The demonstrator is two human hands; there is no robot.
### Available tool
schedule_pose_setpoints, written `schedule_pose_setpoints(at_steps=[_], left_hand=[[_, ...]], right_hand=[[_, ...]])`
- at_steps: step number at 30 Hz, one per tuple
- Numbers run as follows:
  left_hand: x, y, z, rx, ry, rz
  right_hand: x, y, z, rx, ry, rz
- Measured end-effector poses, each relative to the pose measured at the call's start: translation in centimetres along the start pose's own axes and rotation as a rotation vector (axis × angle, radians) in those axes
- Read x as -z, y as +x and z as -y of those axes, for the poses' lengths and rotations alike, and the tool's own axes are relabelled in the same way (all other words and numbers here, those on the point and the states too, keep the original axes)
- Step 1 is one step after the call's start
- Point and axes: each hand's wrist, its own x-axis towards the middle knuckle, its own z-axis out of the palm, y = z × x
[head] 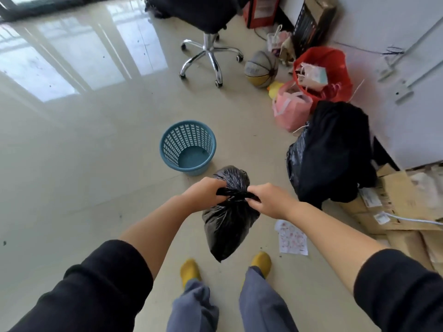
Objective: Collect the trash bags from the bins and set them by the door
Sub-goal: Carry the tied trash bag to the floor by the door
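A small black trash bag [229,226] hangs in the air in front of me, above my feet. My left hand [205,192] grips one twisted end of the bag's top and my right hand [269,200] grips the other end, with a knot of black plastic between them. Just beyond the bag, a blue plastic lattice bin [188,147] stands on the tiled floor with no liner in it. A larger black trash bag [328,152] sits on the floor at the right, draped with dark cloth.
A red bag [323,70] full of paper and a pink bag [291,109] stand near the right wall. A basketball [261,69] and an office chair [208,51] are behind them. Flattened cardboard [402,202] and a printed sheet [292,237] lie at the right.
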Motion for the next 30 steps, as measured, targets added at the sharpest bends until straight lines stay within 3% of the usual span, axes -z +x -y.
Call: schedule_pose_setpoints(at_steps=[6, 15, 22, 30], left_hand=[[2.0, -3.3, -3.8, -0.128, 0.125, 0.077], [2.3, -6.8, -11.9, -0.492, 0.326, 0.263], [-4.5, -11.3, -20.7, -0.789, 0.495, 0.427], [-18.7, -21.8, -31.2, -1.063, 0.756, 0.621]], right_hand=[[0.7, -6.7, 3.3, -0.114, 0.038, -0.139], [-2.2, -19.2, 8.6, -0.416, 0.136, -0.441], [-9.6, -31.2, 10.9, -0.691, 0.305, -0.613], [-22.0, -47.3, 16.0, -1.018, 0.430, -0.815]])
